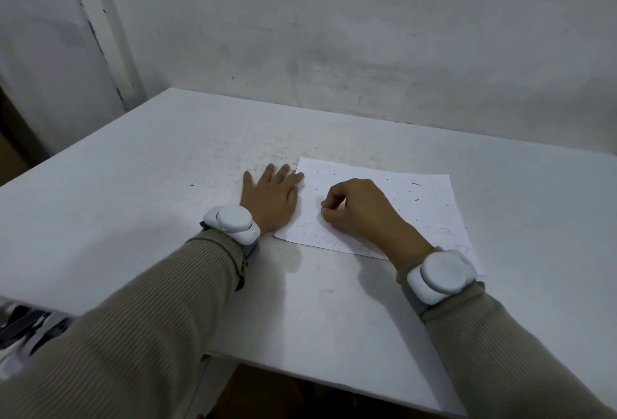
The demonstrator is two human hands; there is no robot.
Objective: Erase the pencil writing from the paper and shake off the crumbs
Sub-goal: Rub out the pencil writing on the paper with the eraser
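Note:
A white sheet of paper (384, 195) lies flat on the white table (150, 201), right of centre. Faint pencil writing (320, 238) runs along its near edge, and dark eraser crumbs (415, 184) are scattered over its upper part. My left hand (270, 200) lies flat with straight fingers on the table, its fingertips pressing the paper's left edge. My right hand (354, 210) rests on the paper with curled fingers pinching a small eraser (323, 208), mostly hidden, just above the writing. Both wrists carry white round bands.
A grey-white wall (334, 34) rises right behind the table's far edge. The table's left edge and near edge (300, 372) drop off to a dark floor. Dark specks dot the tabletop beyond my left hand.

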